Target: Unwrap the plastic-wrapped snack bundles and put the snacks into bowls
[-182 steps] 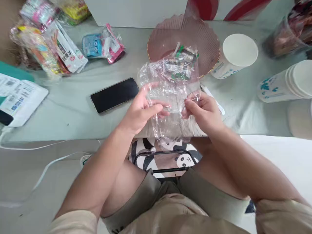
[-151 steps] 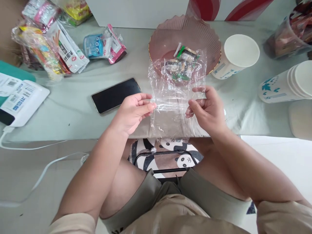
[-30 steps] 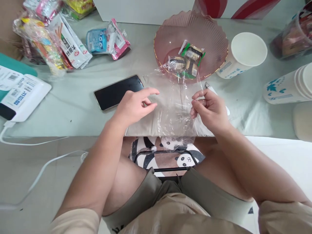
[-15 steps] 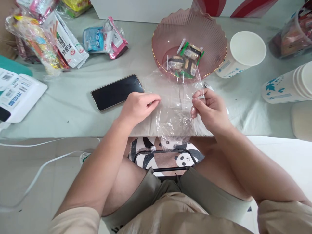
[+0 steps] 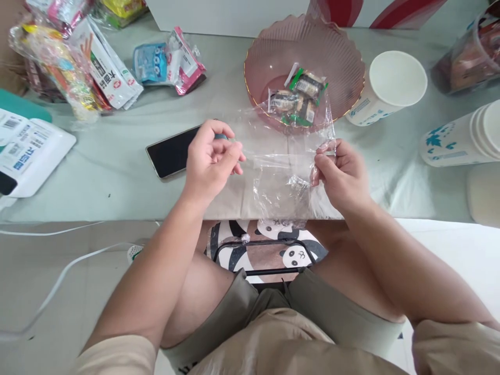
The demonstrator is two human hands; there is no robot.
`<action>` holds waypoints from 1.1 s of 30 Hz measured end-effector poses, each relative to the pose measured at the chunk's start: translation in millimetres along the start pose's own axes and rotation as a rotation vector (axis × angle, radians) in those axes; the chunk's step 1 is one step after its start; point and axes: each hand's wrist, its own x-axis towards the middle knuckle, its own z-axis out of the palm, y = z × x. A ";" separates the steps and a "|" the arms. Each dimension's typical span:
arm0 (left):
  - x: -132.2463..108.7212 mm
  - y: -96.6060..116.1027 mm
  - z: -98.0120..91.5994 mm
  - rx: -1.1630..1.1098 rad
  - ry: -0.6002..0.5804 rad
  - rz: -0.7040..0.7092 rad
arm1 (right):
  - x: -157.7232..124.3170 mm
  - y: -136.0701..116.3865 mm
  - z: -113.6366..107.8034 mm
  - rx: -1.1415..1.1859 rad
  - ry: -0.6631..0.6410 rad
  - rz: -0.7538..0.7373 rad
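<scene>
I hold a clear plastic bag [image 5: 281, 177] stretched between both hands, just above the near edge of the table [image 5: 117, 187]. My left hand [image 5: 211, 156] is curled narrow, thumb and fingertips pinched on the bag's left edge. My right hand [image 5: 339, 172] is closed the same way, pinching the right edge between thumb and forefinger. The top of the bag is pulled into a taut band between the two pinches. Below that it hangs crumpled, and its tail dips past the table edge toward the panda-print bag [image 5: 269, 252] between my knees.

I see nothing inside the bag, so I judge it empty. At 12 o'clock from it sits the pink bowl [image 5: 351, 57], with a few wrapped snacks [image 5: 299, 96] in a small heap on its floor and the rest of the bowl bare. So some snacks are in the bowl, and the wrapper is neither flattened nor set down.

My left hand is partly over the phone [image 5: 170, 153] at 9 o'clock. At 10 o'clock, well apart, lie unopened snack packets [image 5: 97, 62] and a blue and pink pair of packets [image 5: 167, 60]. A single paper cup [image 5: 390, 83] stands at 1 o'clock just beside the bowl, and a stack of cups [image 5: 461, 135] lies on its side at 3 o'clock.
</scene>
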 end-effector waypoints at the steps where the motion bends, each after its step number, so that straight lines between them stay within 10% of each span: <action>1: -0.1 0.6 1.9 -0.014 -0.031 -0.045 | -0.9 -0.1 0.9 -0.008 -0.003 -0.015; 7: -4.6 1.6 9.1 0.014 -0.160 -0.428 | -2.2 -2.2 4.2 -0.020 -0.006 -0.037; 15: 0.2 -5.2 22.8 -0.047 0.033 -0.311 | -3.4 -4.2 6.2 -0.042 -0.053 -0.039; 25: 11.2 6.7 -3.3 -0.056 0.043 -0.269 | -1.4 -1.5 4.2 -0.012 -0.053 -0.021; 33: -10.2 1.3 14.7 0.136 -0.079 -0.246 | -3.5 -3.5 6.6 -0.053 -0.008 -0.051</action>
